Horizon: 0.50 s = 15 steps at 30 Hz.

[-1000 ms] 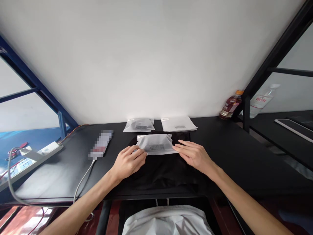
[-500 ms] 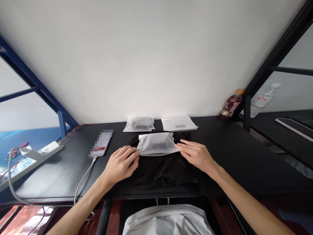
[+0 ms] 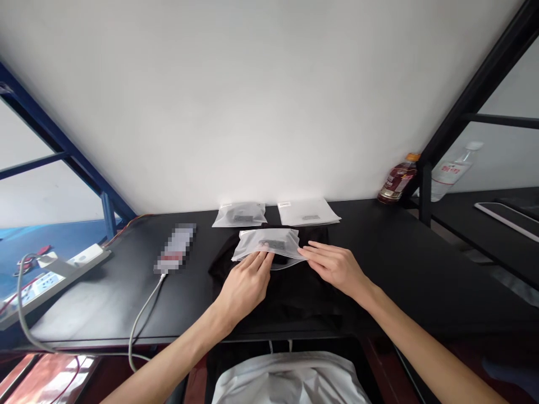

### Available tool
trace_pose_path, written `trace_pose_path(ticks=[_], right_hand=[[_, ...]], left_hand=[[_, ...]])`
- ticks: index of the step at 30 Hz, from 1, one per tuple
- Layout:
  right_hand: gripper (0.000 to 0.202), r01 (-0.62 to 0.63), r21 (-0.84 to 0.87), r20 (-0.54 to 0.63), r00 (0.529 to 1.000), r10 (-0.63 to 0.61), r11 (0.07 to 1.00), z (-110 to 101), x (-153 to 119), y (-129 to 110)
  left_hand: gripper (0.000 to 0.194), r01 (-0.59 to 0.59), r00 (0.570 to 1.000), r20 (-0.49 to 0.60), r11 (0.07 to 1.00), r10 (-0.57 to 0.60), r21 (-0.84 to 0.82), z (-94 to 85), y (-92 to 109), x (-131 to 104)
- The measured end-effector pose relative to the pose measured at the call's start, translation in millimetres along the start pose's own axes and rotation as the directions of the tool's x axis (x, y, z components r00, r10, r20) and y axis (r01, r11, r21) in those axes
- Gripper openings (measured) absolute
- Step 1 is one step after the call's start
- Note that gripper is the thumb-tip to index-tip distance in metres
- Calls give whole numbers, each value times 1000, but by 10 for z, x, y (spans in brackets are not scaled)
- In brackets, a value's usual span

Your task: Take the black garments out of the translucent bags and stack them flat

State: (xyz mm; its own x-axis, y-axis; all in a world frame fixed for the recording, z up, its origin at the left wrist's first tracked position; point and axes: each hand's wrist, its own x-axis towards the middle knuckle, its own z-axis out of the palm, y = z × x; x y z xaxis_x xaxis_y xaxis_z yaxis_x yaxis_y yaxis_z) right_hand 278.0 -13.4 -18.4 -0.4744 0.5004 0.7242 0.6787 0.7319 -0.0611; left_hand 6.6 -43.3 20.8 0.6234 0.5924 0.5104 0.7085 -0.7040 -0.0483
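Observation:
A frosted translucent plastic bag [image 3: 250, 244] with a printed dark label lies on a black cloth [image 3: 295, 297] at the middle of the table. Its near edge gapes, the upper layer raised above the lower one. My left hand [image 3: 248, 280] reaches to this mouth with fingers stretched out close together, the tips at the upper layer; whether they are inside is unclear. At the bag's right corner, my right hand [image 3: 334, 265] holds the edge between its fingertips, the thumb mostly hidden.
Two more frosted bags, a filled one [image 3: 240, 213] and a flatter one [image 3: 307, 212], lie by the wall. A phone [image 3: 177, 247] on a charging cable [image 3: 145, 308] and a power strip [image 3: 76, 264] are left. A dark drink bottle [image 3: 396, 182] stands right, near a frame post [image 3: 425, 191].
My left hand has moved right from the bag's left corner to the middle of its near edge. The mouth now gapes. My right hand stays at the right corner.

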Motion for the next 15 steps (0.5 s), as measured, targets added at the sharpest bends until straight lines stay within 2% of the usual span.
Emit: trace_pose_path(ticks=[4, 7, 12, 15], right_hand=[[39, 22, 7, 17, 1000, -22, 1000, 15, -2, 7], [41, 33, 5, 39, 999, -33, 999, 29, -9, 14], [36, 54, 4, 23, 998, -54, 999, 39, -13, 21], [33, 31, -28, 25, 999, -30, 999, 27, -6, 26]], left_hand=[[52, 150, 979, 133, 988, -153, 34, 159, 66, 189], [54, 231, 961, 153, 973, -231, 17, 305, 65, 282], [30, 234, 951, 191, 970, -243, 72, 435, 10, 305], [30, 190, 950, 239, 979, -202, 70, 394, -21, 284]])
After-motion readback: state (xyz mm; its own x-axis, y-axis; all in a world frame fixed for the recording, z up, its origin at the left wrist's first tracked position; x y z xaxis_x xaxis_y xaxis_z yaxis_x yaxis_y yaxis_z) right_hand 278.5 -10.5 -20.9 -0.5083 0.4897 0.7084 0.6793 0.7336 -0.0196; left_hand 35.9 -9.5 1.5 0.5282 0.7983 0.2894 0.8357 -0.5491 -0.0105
